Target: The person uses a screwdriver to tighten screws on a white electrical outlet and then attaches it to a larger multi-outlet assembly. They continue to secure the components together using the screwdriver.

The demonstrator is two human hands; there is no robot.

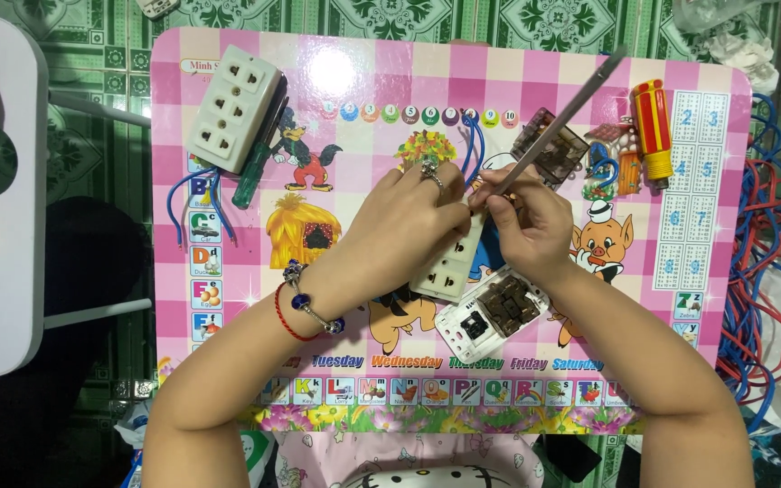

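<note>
white socket plate [452,267], upright, held

Socket plate [452,262] near centre of the small table [725,325], under both hands: left hand [404,217] on its left side, right hand [526,217] on its right. Open socket body [490,314] just beside it, toward the near edge. Triple socket [233,108] at far left corner, a screwdriver [259,163] against its right side. Second screwdriver [653,126] at far right corner. Wire bundle [770,271] off the right edge.
</note>
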